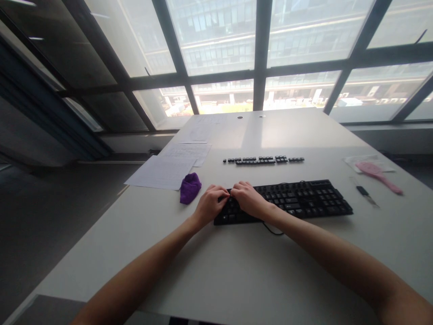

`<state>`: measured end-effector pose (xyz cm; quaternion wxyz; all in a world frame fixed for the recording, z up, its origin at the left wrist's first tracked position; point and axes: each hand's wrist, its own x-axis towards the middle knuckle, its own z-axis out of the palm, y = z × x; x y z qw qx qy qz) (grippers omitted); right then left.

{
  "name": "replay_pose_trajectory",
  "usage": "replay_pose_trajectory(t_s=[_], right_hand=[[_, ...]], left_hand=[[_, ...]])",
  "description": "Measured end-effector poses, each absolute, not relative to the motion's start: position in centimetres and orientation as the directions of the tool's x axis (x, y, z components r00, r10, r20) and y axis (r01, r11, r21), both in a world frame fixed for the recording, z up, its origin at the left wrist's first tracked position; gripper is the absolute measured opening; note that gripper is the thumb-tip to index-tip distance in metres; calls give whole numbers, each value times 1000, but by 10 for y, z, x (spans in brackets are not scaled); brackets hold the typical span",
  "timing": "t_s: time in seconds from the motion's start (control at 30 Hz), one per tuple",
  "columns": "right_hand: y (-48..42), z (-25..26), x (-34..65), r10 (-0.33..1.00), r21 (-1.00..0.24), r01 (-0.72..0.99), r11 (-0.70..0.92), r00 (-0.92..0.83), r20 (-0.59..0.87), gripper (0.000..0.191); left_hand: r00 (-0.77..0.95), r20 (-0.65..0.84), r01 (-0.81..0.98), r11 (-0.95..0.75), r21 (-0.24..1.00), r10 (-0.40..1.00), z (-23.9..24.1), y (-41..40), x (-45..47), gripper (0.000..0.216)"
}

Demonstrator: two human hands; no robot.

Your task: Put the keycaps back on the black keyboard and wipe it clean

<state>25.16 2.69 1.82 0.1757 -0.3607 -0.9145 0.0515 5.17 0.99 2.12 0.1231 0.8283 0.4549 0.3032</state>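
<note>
A black keyboard (306,201) lies on the white table, its cable showing at the front edge. Over its left end, my left hand (212,203) is closed in a pinch, fingertips close to those of the other hand. My right hand (248,196) is closed too, knuckles up, over the upper left keys. Whatever is between the fingers is too small and hidden to name. Behind the keyboard, black keycaps (265,160) stand in a row, loose on the table. The keyboard's top row appears to be without its caps.
A crumpled purple cloth (190,188) lies left of the keyboard, near sheets of paper (162,171). At the right are a pink hairbrush (377,175) on a clear wrapper and a small black-handled tool with metal ends (362,191). Windows stand beyond the table (203,289).
</note>
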Motion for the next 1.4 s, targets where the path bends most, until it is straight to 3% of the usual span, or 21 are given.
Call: replay_pose_trajectory(t_s=[0.43, 0.53, 0.63, 0.77, 0.87, 1.0, 1.4], right_hand=[[24, 22, 258, 705, -324, 625, 710, -623, 339, 23], [41, 23, 268, 764, -399, 654, 642, -504, 403, 27], [74, 26, 280, 863, -450, 758, 472, -293, 412, 25], [123, 31, 285, 908, -342, 869, 359, -240, 342, 24], [146, 31, 281, 909, -237, 902, 362, -284, 305, 21], [161, 29, 273, 895, -192, 899, 395, -329, 301, 19], [170, 23, 261, 844, -146, 856, 496, -436, 311, 22]], left_hand=[[384, 445, 663, -577, 476, 809, 18, 12, 48, 15], [321, 462, 684, -540, 490, 827, 20, 29, 43, 18], [282, 469, 726, -506, 466, 837, 25, 62, 43, 18], [313, 463, 773, -505, 384, 830, 29, 117, 58, 18], [343, 439, 801, -502, 324, 830, 28, 150, 77, 19], [398, 412, 803, -528, 275, 820, 23, 173, 95, 17], [363, 404, 767, -515, 382, 840, 14, 175, 87, 8]])
